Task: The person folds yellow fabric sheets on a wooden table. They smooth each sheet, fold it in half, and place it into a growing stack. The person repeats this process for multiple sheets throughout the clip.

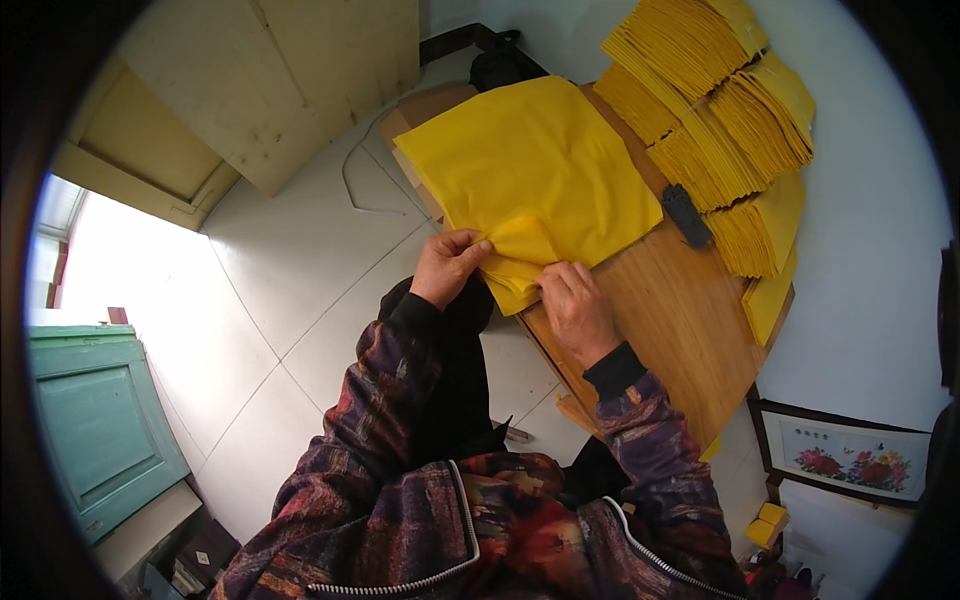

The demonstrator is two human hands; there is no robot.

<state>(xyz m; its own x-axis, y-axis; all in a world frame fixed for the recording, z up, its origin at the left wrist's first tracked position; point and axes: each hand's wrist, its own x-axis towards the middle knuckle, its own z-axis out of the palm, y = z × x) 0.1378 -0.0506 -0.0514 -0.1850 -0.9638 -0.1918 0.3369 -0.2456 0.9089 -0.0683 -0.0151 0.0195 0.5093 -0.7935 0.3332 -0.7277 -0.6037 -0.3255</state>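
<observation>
A large yellow cloth sheet lies spread over the far end of the wooden table, more layers showing under its left edge. Its near edge is lifted and folded toward me. My left hand pinches this edge between thumb and fingers at the left. To the right, my right hand is closed on the same folded edge, its fingertips curled against the cloth. The near corner of the cloth hangs between the hands, just past the table's front edge.
Tall stacks of folded yellow cloth stand along the wall on the wooden table. A dark grey object, perhaps a brush, lies beside them. A framed flower picture is at the right, a green cabinet door at the left.
</observation>
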